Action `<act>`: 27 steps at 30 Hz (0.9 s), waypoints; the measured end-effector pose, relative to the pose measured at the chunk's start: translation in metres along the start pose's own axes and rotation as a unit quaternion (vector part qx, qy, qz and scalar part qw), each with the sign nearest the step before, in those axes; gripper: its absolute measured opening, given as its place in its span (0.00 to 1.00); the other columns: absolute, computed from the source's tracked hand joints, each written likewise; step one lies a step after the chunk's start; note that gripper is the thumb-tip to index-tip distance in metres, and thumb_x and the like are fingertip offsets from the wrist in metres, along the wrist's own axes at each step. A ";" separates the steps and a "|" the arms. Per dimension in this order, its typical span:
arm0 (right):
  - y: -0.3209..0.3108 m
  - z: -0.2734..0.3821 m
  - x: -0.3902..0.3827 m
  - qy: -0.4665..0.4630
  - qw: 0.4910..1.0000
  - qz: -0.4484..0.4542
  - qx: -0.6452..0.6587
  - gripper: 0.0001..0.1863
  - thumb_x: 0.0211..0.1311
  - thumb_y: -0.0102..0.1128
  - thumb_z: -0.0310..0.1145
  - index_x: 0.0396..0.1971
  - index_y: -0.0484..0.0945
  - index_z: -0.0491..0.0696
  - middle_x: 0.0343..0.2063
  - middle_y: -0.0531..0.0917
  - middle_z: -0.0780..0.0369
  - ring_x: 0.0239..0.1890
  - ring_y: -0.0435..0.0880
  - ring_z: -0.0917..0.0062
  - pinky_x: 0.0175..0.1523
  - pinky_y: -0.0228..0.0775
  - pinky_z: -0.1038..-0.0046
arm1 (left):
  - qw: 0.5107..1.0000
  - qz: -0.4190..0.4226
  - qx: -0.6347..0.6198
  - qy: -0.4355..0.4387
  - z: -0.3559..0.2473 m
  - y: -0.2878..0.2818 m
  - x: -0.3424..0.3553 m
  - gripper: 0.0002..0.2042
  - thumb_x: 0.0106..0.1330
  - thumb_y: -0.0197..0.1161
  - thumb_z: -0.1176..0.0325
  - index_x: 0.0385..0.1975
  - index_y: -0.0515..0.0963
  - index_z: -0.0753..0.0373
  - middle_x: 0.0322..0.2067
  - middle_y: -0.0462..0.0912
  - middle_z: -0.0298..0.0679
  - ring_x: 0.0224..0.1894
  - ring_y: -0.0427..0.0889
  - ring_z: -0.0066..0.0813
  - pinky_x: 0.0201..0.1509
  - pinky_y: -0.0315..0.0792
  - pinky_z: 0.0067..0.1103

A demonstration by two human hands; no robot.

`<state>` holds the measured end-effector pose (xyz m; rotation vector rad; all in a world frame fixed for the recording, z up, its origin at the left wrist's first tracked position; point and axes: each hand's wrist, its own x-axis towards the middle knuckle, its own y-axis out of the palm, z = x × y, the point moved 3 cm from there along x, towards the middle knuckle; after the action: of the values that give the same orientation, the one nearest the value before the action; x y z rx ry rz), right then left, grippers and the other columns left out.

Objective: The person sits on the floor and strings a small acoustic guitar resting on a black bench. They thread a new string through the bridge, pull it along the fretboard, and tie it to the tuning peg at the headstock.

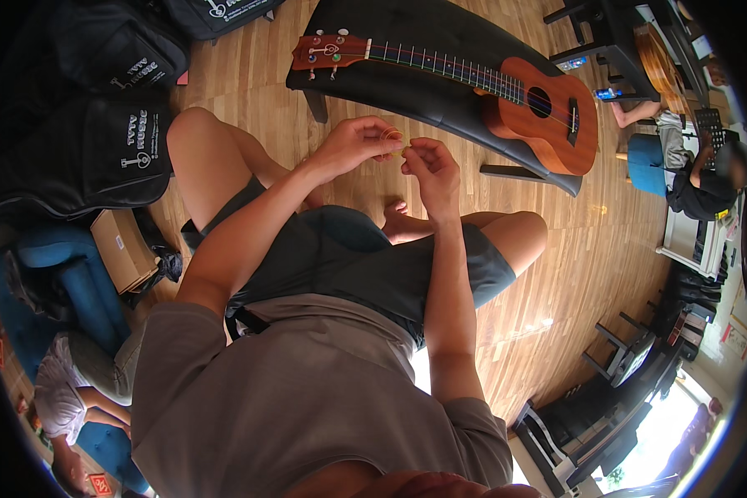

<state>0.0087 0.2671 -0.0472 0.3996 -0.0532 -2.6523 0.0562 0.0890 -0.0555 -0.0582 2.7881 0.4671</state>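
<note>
My left hand (358,146) and my right hand (434,168) meet in front of my knees, fingertips nearly touching. Between them is a thin, yellowish coiled string (394,134), its loop showing at the left fingers. Both hands pinch it with thumb and forefinger; its exact ends are too fine to make out. Beyond the hands, a brown ukulele (548,137) lies face up on a black padded bench (411,95), headstock to the left and body to the right. Neither hand touches the ukulele.
Black instrument bags (75,158) and a cardboard box (122,249) stand at the left, near a blue chair (70,278). One person sits far right on a blue seat (644,158), another at lower left. A dark keyboard (589,448) stands at lower right on the wood floor.
</note>
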 end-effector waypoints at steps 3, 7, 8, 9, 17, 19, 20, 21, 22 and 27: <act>0.000 0.001 0.000 -0.001 1.000 -0.006 -0.005 0.11 0.67 0.63 0.25 0.46 0.77 0.39 0.37 0.84 0.61 0.34 0.83 0.81 0.42 0.77 0.79 | 1.000 0.006 0.011 -0.005 0.000 0.000 -0.001 0.12 0.66 0.69 0.68 0.45 0.79 0.67 0.41 0.84 0.36 0.41 0.82 0.20 0.44 0.76 0.18; 0.000 0.002 -0.001 -0.006 1.000 -0.009 -0.002 0.10 0.68 0.62 0.25 0.46 0.77 0.40 0.35 0.84 0.61 0.33 0.82 0.82 0.41 0.77 0.79 | 1.000 0.006 0.030 -0.007 -0.001 0.000 -0.001 0.12 0.66 0.69 0.69 0.45 0.78 0.67 0.40 0.84 0.36 0.40 0.82 0.20 0.43 0.76 0.18; -0.001 0.002 0.000 -0.013 1.000 -0.012 -0.002 0.10 0.68 0.62 0.25 0.46 0.77 0.40 0.35 0.84 0.62 0.33 0.82 0.82 0.41 0.77 0.79 | 0.999 0.006 0.032 -0.009 -0.001 0.000 -0.001 0.12 0.66 0.69 0.70 0.45 0.78 0.67 0.39 0.84 0.36 0.39 0.82 0.20 0.43 0.76 0.19; -0.001 0.001 0.000 -0.019 1.000 -0.014 -0.002 0.10 0.68 0.62 0.25 0.46 0.77 0.40 0.35 0.83 0.62 0.33 0.82 0.82 0.41 0.77 0.79 | 1.000 0.006 0.021 -0.009 -0.001 0.000 -0.001 0.12 0.66 0.69 0.70 0.45 0.79 0.67 0.39 0.84 0.36 0.39 0.82 0.20 0.44 0.75 0.19; -0.001 0.004 -0.001 -0.019 0.999 -0.032 -0.005 0.10 0.67 0.64 0.26 0.45 0.78 0.40 0.35 0.83 0.62 0.34 0.82 0.82 0.41 0.77 0.79 | 1.000 -0.005 0.019 -0.007 -0.001 -0.001 -0.001 0.12 0.67 0.67 0.70 0.46 0.79 0.68 0.37 0.83 0.35 0.39 0.81 0.20 0.47 0.73 0.18; -0.001 0.005 -0.001 -0.021 0.999 -0.032 -0.025 0.11 0.66 0.66 0.27 0.45 0.80 0.40 0.35 0.84 0.63 0.35 0.83 0.83 0.42 0.77 0.80 | 1.000 -0.005 0.014 -0.006 0.000 -0.002 -0.001 0.12 0.68 0.66 0.70 0.47 0.79 0.69 0.38 0.84 0.36 0.40 0.81 0.20 0.48 0.74 0.18; 0.001 0.006 -0.003 -0.023 0.998 -0.027 -0.049 0.11 0.65 0.67 0.28 0.44 0.81 0.40 0.35 0.84 0.63 0.35 0.83 0.83 0.42 0.77 0.80 | 1.000 -0.005 0.011 -0.005 0.001 -0.002 0.000 0.12 0.68 0.66 0.70 0.47 0.80 0.69 0.38 0.84 0.36 0.40 0.81 0.20 0.48 0.74 0.18; 0.003 0.007 -0.004 -0.025 0.997 -0.022 -0.073 0.11 0.64 0.68 0.28 0.44 0.82 0.40 0.35 0.85 0.63 0.36 0.83 0.83 0.42 0.76 0.81 | 1.000 -0.003 0.003 -0.001 0.000 -0.001 -0.001 0.13 0.68 0.66 0.69 0.47 0.79 0.69 0.39 0.84 0.36 0.41 0.81 0.21 0.49 0.74 0.18; 0.004 0.008 -0.005 -0.026 0.995 -0.017 -0.097 0.12 0.63 0.69 0.29 0.43 0.82 0.40 0.35 0.86 0.63 0.36 0.84 0.83 0.42 0.76 0.81 | 1.000 0.000 -0.004 0.004 -0.001 0.000 -0.001 0.13 0.68 0.67 0.69 0.47 0.79 0.69 0.39 0.84 0.37 0.42 0.82 0.21 0.50 0.74 0.19; 0.003 0.005 -0.005 -0.017 0.986 -0.035 -0.164 0.11 0.62 0.69 0.28 0.43 0.84 0.40 0.33 0.87 0.62 0.35 0.84 0.83 0.42 0.76 0.81 | 1.000 0.012 0.003 -0.006 0.000 -0.001 -0.001 0.14 0.68 0.67 0.68 0.49 0.79 0.69 0.43 0.85 0.39 0.45 0.83 0.24 0.53 0.76 0.19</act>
<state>0.0130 0.2664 -0.0403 0.2495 0.3882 -2.6705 0.0569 0.0875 -0.0554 -0.0196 2.7801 0.4647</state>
